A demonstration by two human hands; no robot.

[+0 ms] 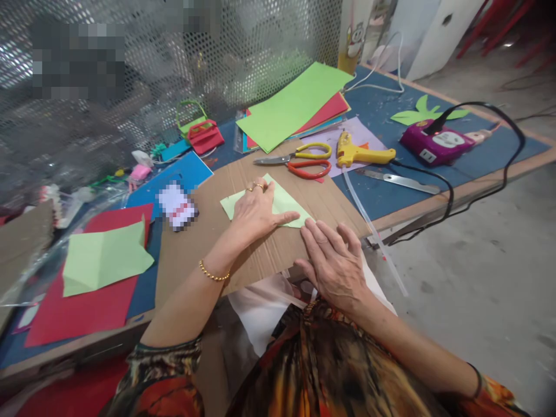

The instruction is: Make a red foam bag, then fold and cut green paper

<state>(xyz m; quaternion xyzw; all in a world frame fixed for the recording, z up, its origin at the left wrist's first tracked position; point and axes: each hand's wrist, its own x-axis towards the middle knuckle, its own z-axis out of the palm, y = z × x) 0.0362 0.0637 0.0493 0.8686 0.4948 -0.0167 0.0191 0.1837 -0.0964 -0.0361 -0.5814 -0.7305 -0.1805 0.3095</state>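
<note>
Fingers of the left hand (254, 211) are spread open, pressing one pale green paper (284, 202) onto a brown cardboard sheet (208, 249); those of the right hand (332, 263) lie extended, touching its right corner. At the cardboard's far edge rests one pair of scissors (284, 158) with one yellow and one red handle. Farther right on the table (371, 200) are one yellow glue gun (367, 154) and one purple power strip (438, 142). Near left, one creased light green sheet (104, 258) overlaps red paper (82, 315).
</note>
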